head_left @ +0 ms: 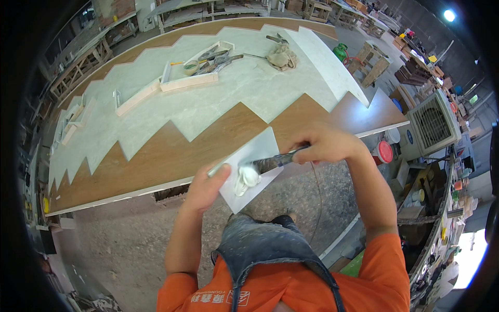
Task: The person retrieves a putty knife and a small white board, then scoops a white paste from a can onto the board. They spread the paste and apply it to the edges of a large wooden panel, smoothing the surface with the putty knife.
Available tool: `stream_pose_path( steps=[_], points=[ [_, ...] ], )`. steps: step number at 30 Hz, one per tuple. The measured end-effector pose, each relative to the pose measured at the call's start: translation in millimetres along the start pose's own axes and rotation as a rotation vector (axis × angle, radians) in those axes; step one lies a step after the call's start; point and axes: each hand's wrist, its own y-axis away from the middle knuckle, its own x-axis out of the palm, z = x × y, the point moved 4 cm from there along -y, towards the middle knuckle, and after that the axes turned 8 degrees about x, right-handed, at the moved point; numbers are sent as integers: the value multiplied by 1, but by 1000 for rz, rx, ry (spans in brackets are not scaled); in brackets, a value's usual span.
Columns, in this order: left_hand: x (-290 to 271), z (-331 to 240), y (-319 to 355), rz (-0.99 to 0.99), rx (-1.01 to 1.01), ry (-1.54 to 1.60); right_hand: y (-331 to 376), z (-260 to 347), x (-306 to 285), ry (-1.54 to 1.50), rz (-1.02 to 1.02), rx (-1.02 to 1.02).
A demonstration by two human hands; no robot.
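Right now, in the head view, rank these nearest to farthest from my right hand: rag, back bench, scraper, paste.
From your right hand:
1. Scraper, held in it.
2. Paste, to its left.
3. Rag, ahead, slightly left.
4. Back bench, far ahead, left.

White paste is gleaming on plain white board; scraper is looking mostly dark. Brown bands, near and far, are zigzagging in sawtooth pattern against pale grey-white, faintly mottled panel. Shirt is blazing orange; apron is showing slate blue with pale smears. Floor is running speckled grey. At right, bucket is glowing red; far right, cylinder is standing out green.
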Motion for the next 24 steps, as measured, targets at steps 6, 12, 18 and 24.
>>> stream_pose_path(
  steps=[6, 12, 18, 24],
  points=[
    [10, 23, -14, -204, -93, -46, -8, 97, 64, 858, -75, -266],
    [-19, 31, -11, -556, 21, 686, 14, 93, 41, 822, -442, -363],
    [-23, 1, -1, -670, 387, 548, 10, 6, 92, -697, -69, 237],
    [-19, 8, 7, -588, 467, 396, -30, 4, 84, -986, -68, 170]
  ],
)
